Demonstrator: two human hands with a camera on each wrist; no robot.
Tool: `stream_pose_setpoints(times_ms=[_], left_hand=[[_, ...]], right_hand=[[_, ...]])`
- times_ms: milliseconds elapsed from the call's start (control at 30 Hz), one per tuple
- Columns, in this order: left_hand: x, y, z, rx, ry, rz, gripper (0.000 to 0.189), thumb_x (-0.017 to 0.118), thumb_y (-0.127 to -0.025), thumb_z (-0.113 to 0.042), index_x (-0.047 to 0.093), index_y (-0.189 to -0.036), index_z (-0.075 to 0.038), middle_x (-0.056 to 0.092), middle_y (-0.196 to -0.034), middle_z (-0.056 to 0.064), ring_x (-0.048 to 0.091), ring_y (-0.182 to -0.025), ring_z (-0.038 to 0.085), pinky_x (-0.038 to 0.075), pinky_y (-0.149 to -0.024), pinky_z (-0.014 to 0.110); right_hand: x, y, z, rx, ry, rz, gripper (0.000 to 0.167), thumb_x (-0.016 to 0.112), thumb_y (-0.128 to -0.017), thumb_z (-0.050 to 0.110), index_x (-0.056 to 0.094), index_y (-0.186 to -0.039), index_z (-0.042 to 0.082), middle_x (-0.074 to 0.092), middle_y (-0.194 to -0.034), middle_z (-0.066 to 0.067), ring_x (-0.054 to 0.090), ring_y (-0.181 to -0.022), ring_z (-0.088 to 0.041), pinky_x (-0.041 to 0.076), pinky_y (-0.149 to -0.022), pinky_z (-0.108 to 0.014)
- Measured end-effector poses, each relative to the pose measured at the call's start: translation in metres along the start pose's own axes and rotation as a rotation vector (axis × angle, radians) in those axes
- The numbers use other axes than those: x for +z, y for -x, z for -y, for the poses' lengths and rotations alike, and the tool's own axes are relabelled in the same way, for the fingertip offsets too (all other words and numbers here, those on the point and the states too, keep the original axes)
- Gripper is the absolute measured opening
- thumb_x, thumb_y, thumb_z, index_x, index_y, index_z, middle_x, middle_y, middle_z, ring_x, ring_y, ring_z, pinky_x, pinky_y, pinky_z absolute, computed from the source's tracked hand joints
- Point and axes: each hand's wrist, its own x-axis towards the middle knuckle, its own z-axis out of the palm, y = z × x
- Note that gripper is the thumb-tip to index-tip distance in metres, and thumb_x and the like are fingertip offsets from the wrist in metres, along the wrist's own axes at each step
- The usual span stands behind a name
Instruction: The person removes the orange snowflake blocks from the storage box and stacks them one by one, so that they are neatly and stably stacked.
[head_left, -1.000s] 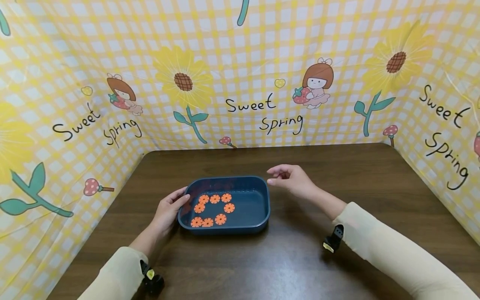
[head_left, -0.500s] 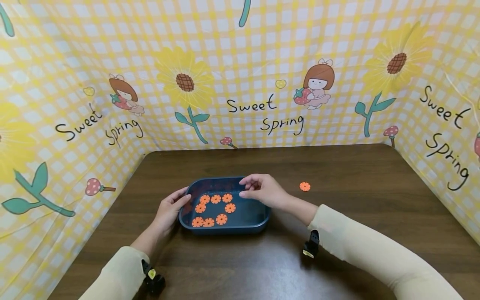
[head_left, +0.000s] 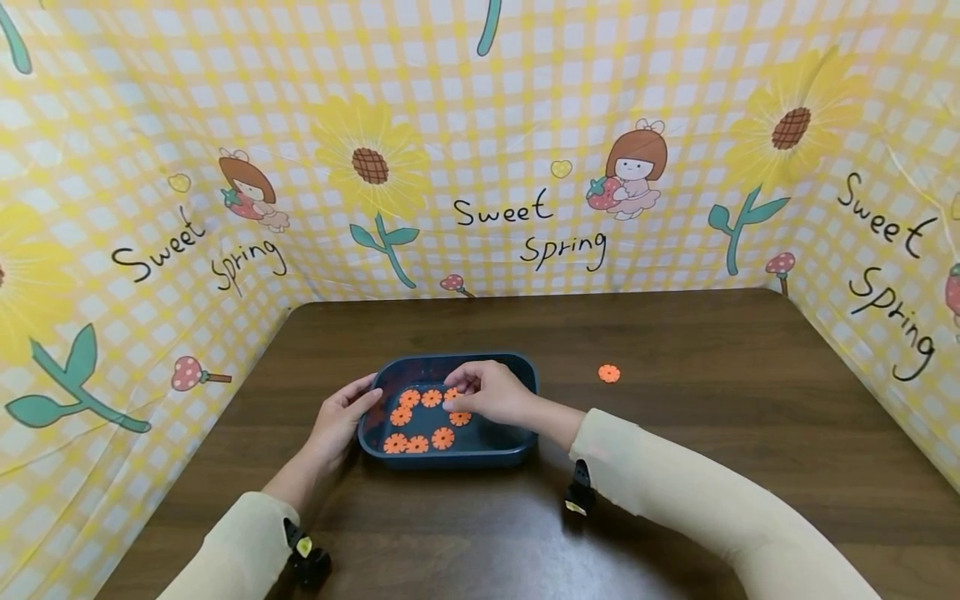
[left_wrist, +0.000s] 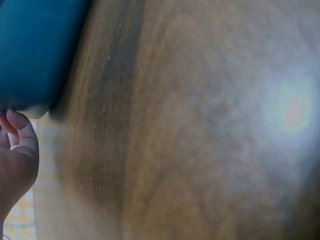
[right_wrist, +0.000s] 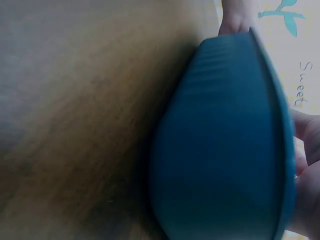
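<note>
A deep dark-blue rectangular tray (head_left: 480, 457) stands on the table with several orange notched plastic discs (head_left: 442, 438) lying in it, mostly toward its left. My left hand (head_left: 341, 421) grips the tray's left end, thumb over the rim and fingers outside. My right hand (head_left: 495, 393) reaches over the right side into the tray, thumb and forefinger spread apart right at the discs near the middle. It partly covers two of them. In the right wrist view the tray's outer wall (right_wrist: 220, 145) hides much of that hand (right_wrist: 307, 170).
One orange disc (head_left: 609, 373) lies alone on the brown wooden table (head_left: 697, 367), right of the tray. A yellow checked cloth (head_left: 495, 133) with printed flowers rises around the back and sides of the table.
My right hand has moved left from beyond the tray's right rim to over the discs inside. The lone disc on the table has come into view. My left hand stays put.
</note>
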Motion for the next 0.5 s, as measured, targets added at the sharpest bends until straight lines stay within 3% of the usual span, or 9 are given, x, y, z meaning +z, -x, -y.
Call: stream_pose_setpoints(times_ms=[300, 500], left_hand=[[-0.001, -0.001, 0.003, -0.008, 0.017, 0.015, 0.054, 0.060, -0.098, -0.027, 0.043, -0.146, -0.009, 0.044, -0.144, 0.017, 0.052, -0.119, 0.025, 0.048, -0.094, 0.035], [-0.002, -0.002, 0.002, -0.006, 0.014, 0.012, 0.054, 0.060, -0.098, -0.028, 0.043, -0.146, -0.009, 0.044, -0.144, 0.016, 0.052, -0.119, 0.024, 0.049, -0.094, 0.034]], right_hand=[[0.004, -0.014, -0.010, 0.035, 0.002, -0.006, 0.030, 0.075, -0.087, 0.017, 0.068, -0.112, 0.002, 0.060, -0.091, -0.004, 0.053, -0.081, -0.018, 0.046, -0.066, -0.025], [0.007, -0.017, -0.015, 0.060, 0.036, 0.013, 0.029, 0.075, -0.087, 0.018, 0.070, -0.112, 0.004, 0.059, -0.090, -0.003, 0.053, -0.082, -0.017, 0.045, -0.066, -0.026]])
